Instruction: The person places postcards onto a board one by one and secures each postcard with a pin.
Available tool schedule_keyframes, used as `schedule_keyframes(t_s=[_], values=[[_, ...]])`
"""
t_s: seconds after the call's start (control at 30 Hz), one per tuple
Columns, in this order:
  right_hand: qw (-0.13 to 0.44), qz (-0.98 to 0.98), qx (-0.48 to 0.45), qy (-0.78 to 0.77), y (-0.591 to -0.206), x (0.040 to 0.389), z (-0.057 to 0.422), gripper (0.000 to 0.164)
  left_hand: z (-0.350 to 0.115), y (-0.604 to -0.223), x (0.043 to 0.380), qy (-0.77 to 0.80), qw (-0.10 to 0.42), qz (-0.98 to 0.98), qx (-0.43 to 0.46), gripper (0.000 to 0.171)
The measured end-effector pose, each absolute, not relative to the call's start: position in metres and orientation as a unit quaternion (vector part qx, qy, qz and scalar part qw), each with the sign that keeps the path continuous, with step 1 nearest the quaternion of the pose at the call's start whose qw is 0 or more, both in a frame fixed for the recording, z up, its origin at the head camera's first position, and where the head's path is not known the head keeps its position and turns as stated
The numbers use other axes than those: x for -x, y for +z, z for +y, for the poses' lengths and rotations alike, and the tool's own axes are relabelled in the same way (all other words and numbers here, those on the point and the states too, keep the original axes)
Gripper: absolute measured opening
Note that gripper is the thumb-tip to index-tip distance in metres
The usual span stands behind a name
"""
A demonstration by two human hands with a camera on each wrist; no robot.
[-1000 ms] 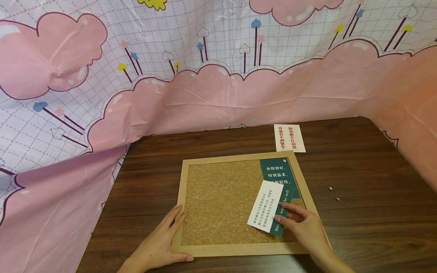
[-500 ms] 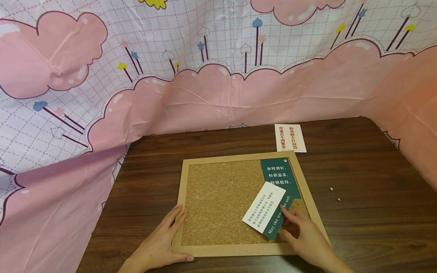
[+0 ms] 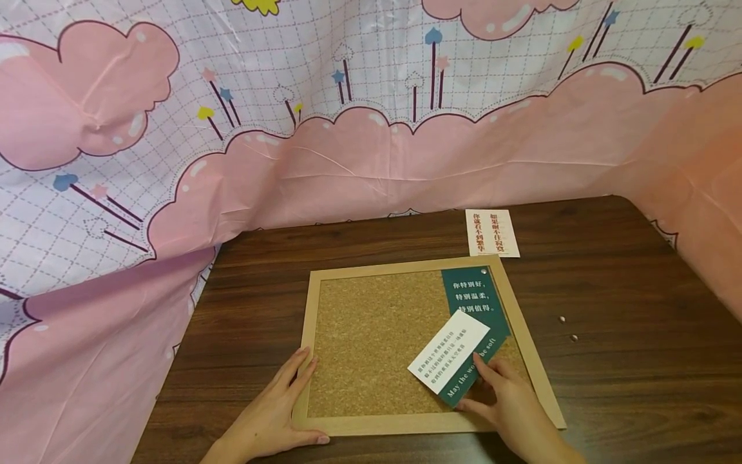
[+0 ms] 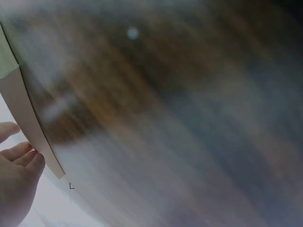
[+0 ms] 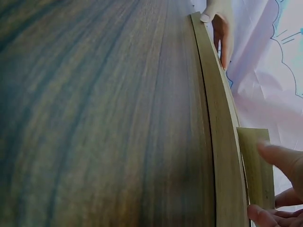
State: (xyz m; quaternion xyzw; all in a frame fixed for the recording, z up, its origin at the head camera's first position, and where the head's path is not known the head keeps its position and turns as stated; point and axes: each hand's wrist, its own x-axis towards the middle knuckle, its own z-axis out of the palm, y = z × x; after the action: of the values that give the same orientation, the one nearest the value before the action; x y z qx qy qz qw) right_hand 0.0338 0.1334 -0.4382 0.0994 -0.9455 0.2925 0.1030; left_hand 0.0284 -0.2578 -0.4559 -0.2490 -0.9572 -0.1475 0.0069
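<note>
Left hand: fingers extended against the lower-left edge of the corkboard, thumb laid along its bottom, apparently so the board is steadied.
White-and-green card: held aslant over the board's lower right, lower end of the green card overlapped.
Green card: secured upper right by one tack.
Red-lettered card: laid beyond the board's upper-right corner.
Right hand: card pinched by its green edge, so its lettering is left largely uncovered.
Loose tacks: two, set at far right, probably for easy reach.
</note>
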Motion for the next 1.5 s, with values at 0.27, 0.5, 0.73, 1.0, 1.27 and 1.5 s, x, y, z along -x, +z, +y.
schedule_keyframes(t_s=[0.27, 0.5, 0.73, 1.0, 1.27, 1.5], values=[[0.096, -0.944, -0.095, 0.3, -0.439, -0.034, 0.132, 0.09, -0.257, -0.456, -0.028, -0.146, 0.01, -0.956, 0.253, 0.118], [0.165, -0.949, -0.104, 0.248, -0.446, -0.035, 0.127, 0.093, -0.257, -0.455, -0.029, -0.153, -0.002, -0.957, 0.248, 0.118], [0.242, -0.955, -0.127, 0.115, -0.449, -0.046, 0.121, 0.095, -0.257, -0.455, -0.029, -0.153, -0.008, -0.957, 0.246, 0.119], [0.212, -0.973, -0.079, 0.049, -0.445, -0.061, 0.108, 0.097, -0.256, -0.453, -0.028, -0.152, -0.001, -0.955, 0.253, 0.12], [0.235, -0.967, -0.082, 0.052, -0.453, -0.064, 0.102, 0.095, -0.255, -0.453, -0.03, -0.16, -0.016, -0.956, 0.245, 0.122], [0.291, -0.949, -0.115, 0.04, -0.456, -0.059, 0.099, 0.102, -0.255, -0.453, -0.031, -0.155, -0.011, -0.956, 0.25, 0.122]])
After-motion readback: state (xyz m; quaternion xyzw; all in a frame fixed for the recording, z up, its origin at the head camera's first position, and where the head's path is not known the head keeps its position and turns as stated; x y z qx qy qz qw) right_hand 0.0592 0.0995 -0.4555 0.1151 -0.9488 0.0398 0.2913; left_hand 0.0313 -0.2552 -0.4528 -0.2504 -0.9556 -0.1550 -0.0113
